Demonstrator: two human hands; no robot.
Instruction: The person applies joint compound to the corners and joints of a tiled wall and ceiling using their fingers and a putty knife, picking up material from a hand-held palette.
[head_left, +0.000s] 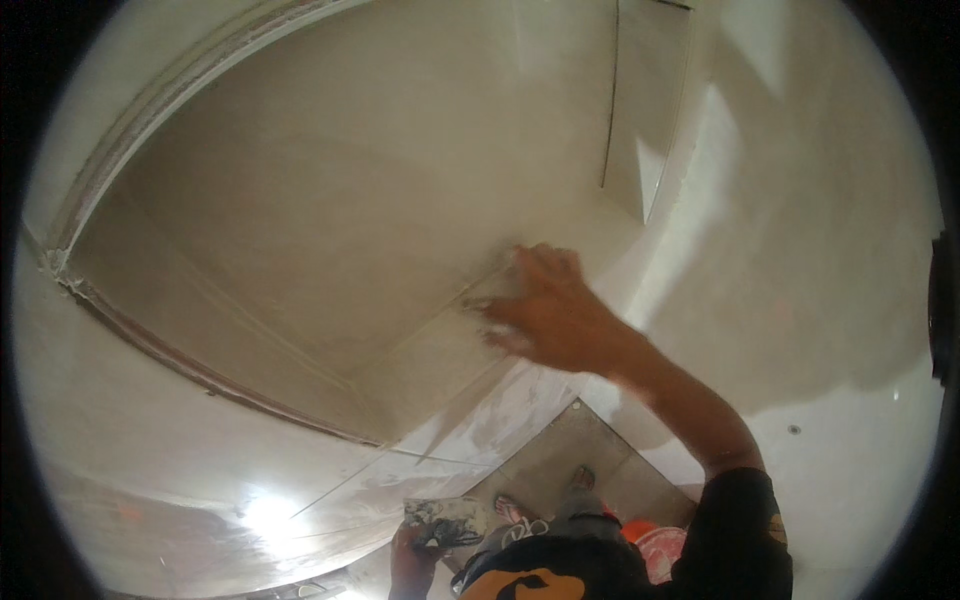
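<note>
My right hand point(553, 315) reaches up and forward to a smooth beige-grey wall surface point(330, 170). Its fingers are bent and blurred, close to a thin straight line running across the surface. A small dark, thin edge shows by the fingertips, but what they grip is hidden. Low in the picture, near my body, my left hand point(410, 560) is closed on the edge of a flat rectangular board point(447, 520). Dark and pale smears of paste cover the board's face.
A groove-edged border point(150, 110) curves along the surface's left side. At upper right is a narrow recessed panel point(648, 110). Below, my feet stand on grey floor tile point(560, 450). A red bucket point(660, 550) sits beside my legs. A bright light spot point(272, 518) shines at lower left.
</note>
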